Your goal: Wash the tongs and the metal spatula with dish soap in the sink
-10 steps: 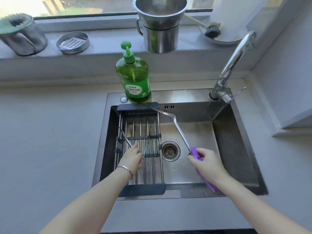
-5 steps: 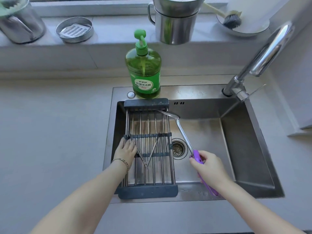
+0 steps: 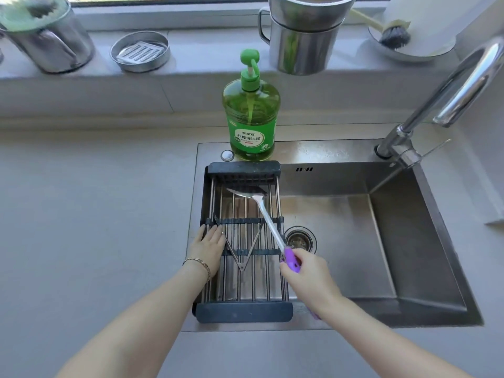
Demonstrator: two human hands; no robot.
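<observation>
The metal tongs (image 3: 252, 245) lie spread in a V on the drain rack (image 3: 242, 309) that spans the left part of the sink (image 3: 409, 241). My left hand (image 3: 208, 248) rests flat on the rack's left side, fingers touching one tong arm, holding nothing. My right hand (image 3: 306, 276) grips the purple handle of the metal spatula (image 3: 266, 214), whose blade lies over the rack's far end. The green dish soap bottle (image 3: 251, 118) stands on the sink rim behind the rack.
The faucet (image 3: 441, 105) arches over the sink's back right corner, with no water running. The drain (image 3: 300, 240) sits mid-sink. On the windowsill stand metal pots (image 3: 300, 42), a round tin (image 3: 140, 51), a metal jug (image 3: 46, 42) and a dish brush (image 3: 392, 34).
My left hand let go of the tongs and moved to the rack's left side. My right hand swung the spatula leftward, bringing its blade over the rack.
</observation>
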